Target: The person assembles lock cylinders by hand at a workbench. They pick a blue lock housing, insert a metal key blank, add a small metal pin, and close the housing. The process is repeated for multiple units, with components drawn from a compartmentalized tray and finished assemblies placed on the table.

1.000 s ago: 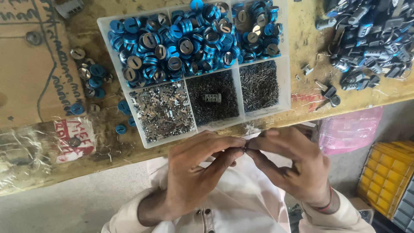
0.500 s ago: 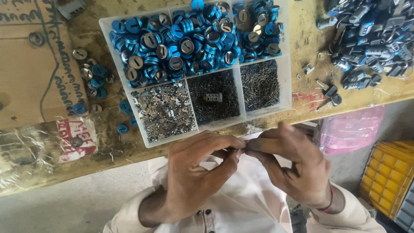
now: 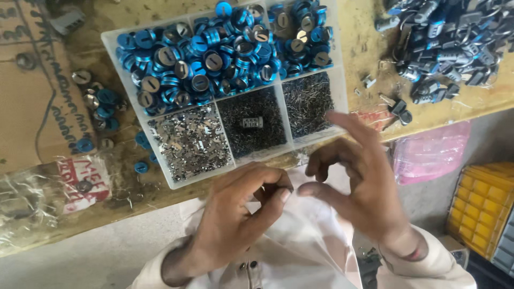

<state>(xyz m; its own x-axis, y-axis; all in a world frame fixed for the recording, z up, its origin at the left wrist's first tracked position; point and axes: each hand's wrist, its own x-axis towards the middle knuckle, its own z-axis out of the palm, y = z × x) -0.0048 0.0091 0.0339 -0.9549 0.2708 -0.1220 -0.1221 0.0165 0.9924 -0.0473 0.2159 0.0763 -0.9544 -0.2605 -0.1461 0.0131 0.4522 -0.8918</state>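
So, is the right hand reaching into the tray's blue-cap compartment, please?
No, the right hand hovers off the tray, near the left hand.

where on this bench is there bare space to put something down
Bare wood lies between the compartment tray and the dark parts pile, with a few stray bits. Left of the tray is crowded: loose blue caps, cardboard.

Worn wooden workbench above a grey floor

The scuffed, stained workbench [image 3: 369,48] fills the upper part of the view, its front edge running across; below lies a bare grey floor [image 3: 69,267], with a yellow plastic crate [image 3: 484,206] at the right edge.
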